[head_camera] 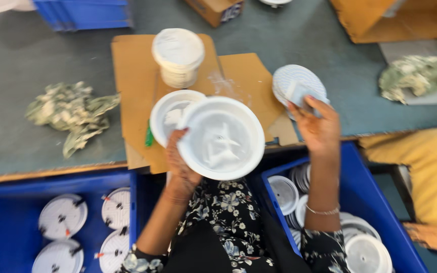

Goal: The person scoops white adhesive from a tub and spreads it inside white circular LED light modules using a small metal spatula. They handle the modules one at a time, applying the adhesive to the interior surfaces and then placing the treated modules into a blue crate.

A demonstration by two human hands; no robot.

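Note:
My left hand [180, 159] grips a round white plastic housing [222, 137] by its rim and holds it tilted over the table's front edge, with its hollow side facing me. A second white housing [170, 112] lies just behind it on a cardboard sheet [132, 76]. My right hand [318, 125] reaches to a small stack of flat white discs [294, 81] on the table, with its fingers on a disc at the stack's near side. Motion blur hides the exact grip.
A tall stack of white discs [178, 55] stands at the back of the cardboard. Crumpled cloths [72, 114] [414, 76] lie left and right. Blue bins [6, 222] [380, 202] below the table hold several white round parts. A green marker [149, 136] lies on the cardboard.

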